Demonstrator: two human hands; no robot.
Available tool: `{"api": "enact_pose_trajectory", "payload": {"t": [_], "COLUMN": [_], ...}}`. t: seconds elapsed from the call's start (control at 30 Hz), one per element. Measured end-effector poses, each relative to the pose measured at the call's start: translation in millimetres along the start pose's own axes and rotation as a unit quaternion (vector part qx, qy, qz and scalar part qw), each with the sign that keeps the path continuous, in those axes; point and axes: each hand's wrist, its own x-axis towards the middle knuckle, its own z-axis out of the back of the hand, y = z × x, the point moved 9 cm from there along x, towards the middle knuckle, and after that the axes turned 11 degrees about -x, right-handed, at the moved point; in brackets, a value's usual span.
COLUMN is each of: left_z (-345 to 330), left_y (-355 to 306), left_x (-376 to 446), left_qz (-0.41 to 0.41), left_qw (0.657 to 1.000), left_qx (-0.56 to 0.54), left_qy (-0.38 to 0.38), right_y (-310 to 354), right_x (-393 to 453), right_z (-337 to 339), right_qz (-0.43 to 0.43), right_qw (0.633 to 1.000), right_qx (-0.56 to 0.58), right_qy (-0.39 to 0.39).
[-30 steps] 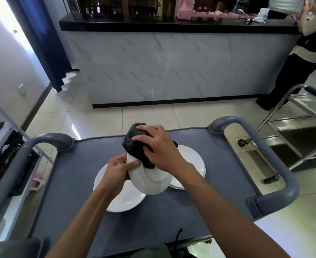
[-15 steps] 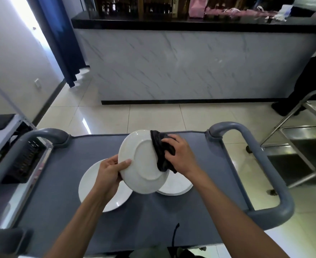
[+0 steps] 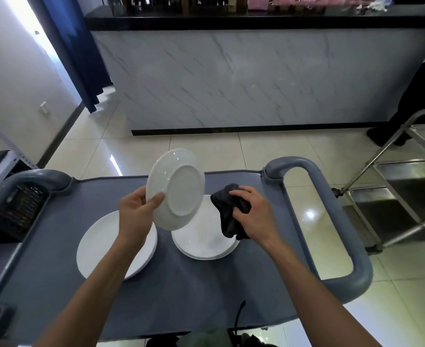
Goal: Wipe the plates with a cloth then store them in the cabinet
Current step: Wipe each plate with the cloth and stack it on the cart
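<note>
Holding the plate (image 3: 175, 189) up over the cart (image 3: 56, 259) by its lower-left rim, left hand (image 3: 136, 214) pinching it, thumb on the underside facing the camera, fingers hidden behind. Had pulled the cloth (image 3: 229, 214) off the plate: half a second before, pressed against its right edge; now apart from it, down and to the right, bunched in the right hand (image 3: 254, 216), fingers curled round it, over the right stack (image 3: 201, 241). Had also lifted the plate higher and turned it more upright than a second before, when it lay low with the cloth on top.

Judged from that: wiping of this plate finished or paused, with storing likely next; no cabinet in view, so some carrying needed first.

Plate tilted steeply, foot ring and underside toward the camera, eating face away toward the counter (image 3: 256, 78). Round, so no true long axis; seen foreshortened as an oval, longer line running from upper right down to lower left, top edge leaning away. Lower rim just above the gap between the left stack (image 3: 98, 249) and the right one, touching neither as far as could be told.
</note>
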Motion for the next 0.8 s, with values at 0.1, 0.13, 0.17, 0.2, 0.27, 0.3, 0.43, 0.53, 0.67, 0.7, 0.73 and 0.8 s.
{"api": "enact_pose_trajectory", "payload": {"t": [0.1, 0.13, 0.17, 0.2, 0.27, 0.3, 0.43, 0.53, 0.67, 0.7, 0.73, 0.8], "left_z": [-27, -37, -45, -53, -66, -73, -98, -104, -108, -109, -110, -111], "left_y": [-14, -15, -15, -14, -10, -10, -3, 13, 42, 48, 52, 59], "left_x": [-3, -5, -7, -9, -13, -16, -35, -44, -48, -51, -53, -60], "left_qz": [-0.117, -0.144, -0.166, -0.181, -0.209, -0.225, -0.298, -0.316, -0.312, -0.318, -0.325, -0.337], "left_qw": [0.969, 0.953, 0.939, 0.926, 0.901, 0.889, 0.829, 0.799, 0.766, 0.754, 0.744, 0.73], "left_qx": [0.218, 0.262, 0.296, 0.324, 0.368, 0.384, 0.447, 0.479, 0.52, 0.53, 0.536, 0.54], "left_qy": [0.026, 0.042, 0.057, 0.071, 0.096, 0.108, 0.154, 0.18, 0.213, 0.222, 0.23, 0.249], "right_y": [-11, -14, -17, -19, -24, -28, -41, -47, -56, -58, -59, -62], "right_x": [-7, -9, -11, -12, -15, -16, -21, -25, -30, -31, -32, -33], "right_z": [15, 19, 22, 25, 31, 33, 41, 44, 45, 45, 45, 44], "right_qz": [-0.009, -0.012, -0.015, -0.016, -0.019, -0.023, -0.043, -0.051, -0.061, -0.063, -0.065, -0.07], "right_qw": [1.0, 1.0, 0.999, 0.999, 0.999, 0.999, 0.997, 0.996, 0.996, 0.995, 0.995, 0.994], "right_qx": [0.011, 0.016, 0.02, 0.023, 0.024, 0.025, 0.031, 0.026, 0.023, 0.022, 0.022, 0.025], "right_qy": [-0.018, -0.022, -0.026, -0.029, -0.037, -0.043, -0.058, -0.063, -0.069, -0.072, -0.075, -0.076]}}
